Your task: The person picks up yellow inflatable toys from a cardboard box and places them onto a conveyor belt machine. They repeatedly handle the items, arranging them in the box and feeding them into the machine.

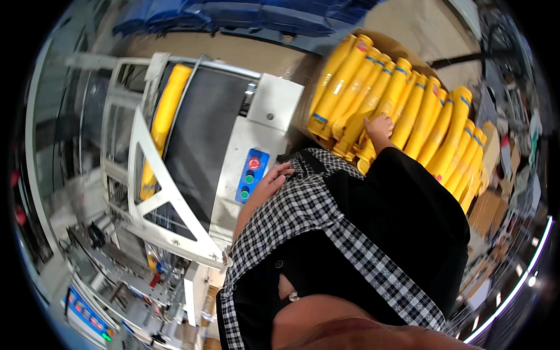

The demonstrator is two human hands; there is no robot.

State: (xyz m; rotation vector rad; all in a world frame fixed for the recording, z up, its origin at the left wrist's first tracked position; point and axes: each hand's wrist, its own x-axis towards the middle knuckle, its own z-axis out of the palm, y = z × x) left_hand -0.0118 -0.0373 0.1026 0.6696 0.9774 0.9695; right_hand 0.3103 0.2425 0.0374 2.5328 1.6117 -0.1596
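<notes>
Many long yellow rolls (pixel 433 119) with blue bands stand packed in a cardboard box (pixel 379 42) at the upper right. My right hand (pixel 380 126) reaches in among them, its fingers curled over one yellow roll (pixel 392 93) at the near side. My left hand (pixel 276 177) rests by the checked apron (pixel 291 198), fingers stretched out and nothing in them. It is close to the blue button panel (pixel 252 175) without pressing a button. On the machine at left, another yellow roll (pixel 165 116) lies lengthwise along the far side of the dark conveyor belt (pixel 201 134).
A white triangular frame (pixel 166 192) stands along the belt's left side. More machinery with a second blue panel (pixel 87 315) is at the lower left. Blue covered bundles (pixel 233 17) lie at the back. Stacked cardboard (pixel 489 211) is at the right.
</notes>
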